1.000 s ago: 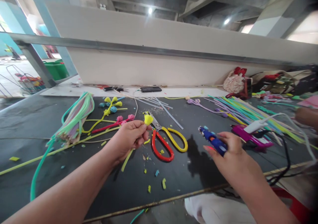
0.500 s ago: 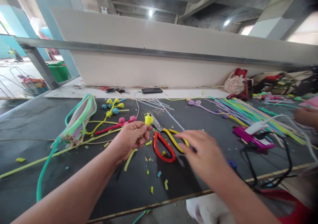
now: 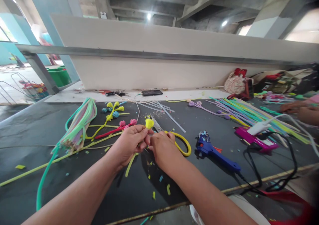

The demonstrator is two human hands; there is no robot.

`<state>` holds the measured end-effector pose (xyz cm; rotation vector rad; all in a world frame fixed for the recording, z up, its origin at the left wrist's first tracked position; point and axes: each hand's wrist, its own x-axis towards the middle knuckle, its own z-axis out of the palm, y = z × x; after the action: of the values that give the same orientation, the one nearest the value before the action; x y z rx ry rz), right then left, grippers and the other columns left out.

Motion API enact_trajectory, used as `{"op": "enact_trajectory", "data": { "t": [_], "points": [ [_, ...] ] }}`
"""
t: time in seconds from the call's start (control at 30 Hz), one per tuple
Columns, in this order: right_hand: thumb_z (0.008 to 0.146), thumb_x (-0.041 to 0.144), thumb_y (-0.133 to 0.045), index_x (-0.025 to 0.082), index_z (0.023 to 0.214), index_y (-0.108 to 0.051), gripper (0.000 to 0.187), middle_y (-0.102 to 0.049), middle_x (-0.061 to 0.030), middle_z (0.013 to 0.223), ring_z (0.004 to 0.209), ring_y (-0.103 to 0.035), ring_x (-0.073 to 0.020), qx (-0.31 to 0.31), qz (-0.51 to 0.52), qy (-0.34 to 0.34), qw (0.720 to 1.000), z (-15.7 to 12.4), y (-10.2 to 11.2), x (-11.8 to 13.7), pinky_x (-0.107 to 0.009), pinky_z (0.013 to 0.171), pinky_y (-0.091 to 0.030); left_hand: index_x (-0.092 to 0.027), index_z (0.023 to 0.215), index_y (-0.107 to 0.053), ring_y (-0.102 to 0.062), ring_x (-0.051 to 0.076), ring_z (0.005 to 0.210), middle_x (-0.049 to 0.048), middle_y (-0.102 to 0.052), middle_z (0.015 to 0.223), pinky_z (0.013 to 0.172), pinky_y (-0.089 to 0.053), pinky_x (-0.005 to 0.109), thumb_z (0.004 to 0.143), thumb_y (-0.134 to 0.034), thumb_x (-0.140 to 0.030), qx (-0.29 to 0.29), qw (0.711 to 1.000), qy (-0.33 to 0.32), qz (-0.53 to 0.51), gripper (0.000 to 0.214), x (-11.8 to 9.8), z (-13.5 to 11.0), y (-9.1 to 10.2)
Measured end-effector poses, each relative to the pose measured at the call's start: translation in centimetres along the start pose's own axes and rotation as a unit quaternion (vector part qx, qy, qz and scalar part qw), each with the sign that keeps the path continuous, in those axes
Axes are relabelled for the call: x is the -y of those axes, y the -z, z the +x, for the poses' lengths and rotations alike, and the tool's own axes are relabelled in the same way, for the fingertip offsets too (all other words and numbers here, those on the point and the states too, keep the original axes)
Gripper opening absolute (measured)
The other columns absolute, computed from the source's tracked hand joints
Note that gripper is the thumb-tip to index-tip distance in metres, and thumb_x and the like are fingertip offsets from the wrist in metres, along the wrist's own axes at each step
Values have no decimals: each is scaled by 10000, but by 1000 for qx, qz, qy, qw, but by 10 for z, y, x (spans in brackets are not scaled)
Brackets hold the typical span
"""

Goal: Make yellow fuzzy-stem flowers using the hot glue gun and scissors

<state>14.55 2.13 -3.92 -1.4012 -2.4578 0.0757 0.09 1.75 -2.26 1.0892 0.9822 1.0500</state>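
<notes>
A small yellow flower bud (image 3: 149, 123), made of fuzzy chenille stem, sticks up from the pinched fingertips of my left hand (image 3: 134, 138). My right hand (image 3: 164, 148) is up against those fingertips, just below the bud, its fingers curled; what they pinch, if anything, is hidden. Beneath my right hand lie scissors (image 3: 183, 143), with the blades and yellow handle loop showing and the red loop covered. Behind my left hand rest a red stem with pink buds (image 3: 122, 123) and a yellow stem with yellow and blue buds (image 3: 109, 113).
A bundle of pastel chenille stems (image 3: 82, 125) lies at left, more stems (image 3: 244, 112) at right. A blue glue gun (image 3: 214, 153) and a purple power strip (image 3: 256, 140) with cables are on the right. A phone (image 3: 152, 92) lies at the back. Another person's hands (image 3: 299, 110) show far right.
My right hand has moved left from beside the yellow scissor handle to meet my left hand, uncovering the glue gun and covering the red handle. My left hand still holds the yellow bud.
</notes>
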Motion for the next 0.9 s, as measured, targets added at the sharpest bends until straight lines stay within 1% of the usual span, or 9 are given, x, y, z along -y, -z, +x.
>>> {"op": "enact_trajectory", "data": {
  "t": [0.07,0.13,0.2,0.27,0.33,0.47,0.57,0.73,0.9],
  "points": [
    [794,63,-483,193,785,-571,157,-643,-14,743,790,-569,-179,-10,16,-10,1000,-7,9,-4,-350,792,-295,-119,834,-581,-354,19,410,-29,-526,613,370,-207,132,799,-570,-378,6,1000,4,9,261,-1,-1,-1],
    [824,81,-456,200,772,-546,158,-611,25,679,701,-555,-138,-29,66,-28,997,-17,20,-8,-314,777,-322,-123,826,-584,-348,19,406,-30,-525,609,370,-203,134,802,-560,-376,21,999,15,23,255,-2,-2,-3],
    [842,144,-461,202,713,-511,150,-547,44,608,606,-502,-117,-52,164,-48,984,-27,32,-11,-262,681,-359,-123,792,-588,-340,20,396,-28,-521,590,370,-198,138,794,-560,-366,38,998,32,43,245,-2,-4,-6],
    [841,185,-465,204,683,-487,161,-483,52,569,545,-442,-107,-62,254,-62,963,-35,39,-12,-224,564,-355,-119,747,-586,-333,20,387,-26,-517,572,368,-193,142,782,-567,-348,51,996,47,61,232,-2,-6,-9],
    [834,198,-467,204,692,-494,145,-468,52,576,535,-426,-101,-63,301,-76,948,-40,42,-12,-207,517,-352,-120,710,-573,-328,19,383,-24,-514,564,364,-187,142,777,-573,-339,60,994,55,66,229,-2,-7,-11],
    [789,157,-495,200,773,-560,80,-572,27,673,628,-521,-115,-76,328,-124,934,-44,38,-12,-224,601,-418,-123,746,-575,-336,16,399,-18,-522,596,365,-181,133,793,-573,-341,91,993,62,38,223,2,-9,-11],
    [752,150,-531,201,806,-561,80,-619,11,741,696,-573,-131,-75,353,-154,920,-43,31,-12,-247,657,-446,-124,781,-581,-344,14,413,-14,-526,622,370,-185,130,792,-593,-337,116,990,78,17,214,4,-9,-9],
    [716,152,-566,215,774,-448,146,-554,53,654,625,-550,-108,-84,423,-170,886,-42,24,-5,-234,631,-462,-128,753,-555,-352,15,431,-16,-519,633,387,-209,136,757,-653,-367,145,985,97,10,258,6,-9,-8],
    [709,151,-566,221,757,-416,172,-544,51,672,618,-548,-100,-101,435,-166,879,-42,23,0,-223,615,-470,-142,722,-523,-356,21,420,-37,-499,587,392,-229,144,738,-666,-402,154,983,92,34,297,8,-8,-8]
  ]
}}
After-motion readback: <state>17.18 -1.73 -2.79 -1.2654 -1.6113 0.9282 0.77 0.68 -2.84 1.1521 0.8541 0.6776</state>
